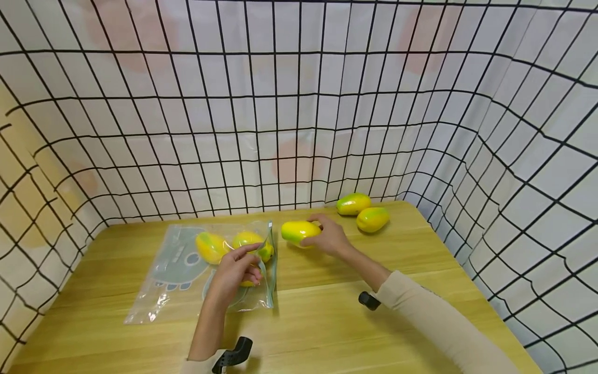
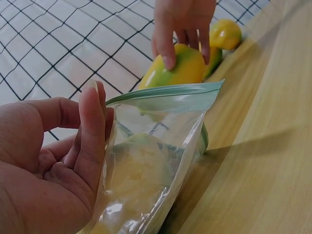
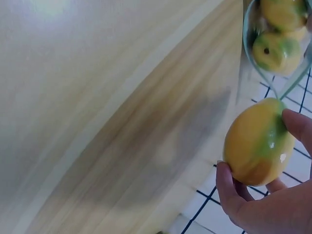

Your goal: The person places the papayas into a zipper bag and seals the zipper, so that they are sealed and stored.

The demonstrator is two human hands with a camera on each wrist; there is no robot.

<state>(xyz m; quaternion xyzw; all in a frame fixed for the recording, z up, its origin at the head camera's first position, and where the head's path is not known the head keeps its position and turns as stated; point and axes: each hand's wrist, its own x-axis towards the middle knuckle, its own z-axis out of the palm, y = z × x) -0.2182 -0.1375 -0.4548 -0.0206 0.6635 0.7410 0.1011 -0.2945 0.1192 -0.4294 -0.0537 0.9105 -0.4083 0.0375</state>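
A yellow-green mango point(image 1: 300, 232) is held in my right hand point(image 1: 328, 236), just beyond the mouth of a clear zip bag point(image 1: 154, 298). The right wrist view shows fingers and thumb around that mango point(image 3: 258, 141), above the table. My left hand point(image 1: 233, 272) holds the bag's rim near its green zip edge, and in the left wrist view the mouth point(image 2: 170, 95) stands partly raised and parted. Inside the bag lie several mangoes, one at the left point(image 1: 211, 248) and another near the mouth point(image 1: 247, 240); the left hand partly covers them.
Two more mangoes rest at the back right, one behind point(image 1: 353, 204) and one in front point(image 1: 372, 219). A black wire grid point(image 1: 299, 127) with pale cloth behind it borders the wooden table point(image 1: 336, 322) at the back and sides.
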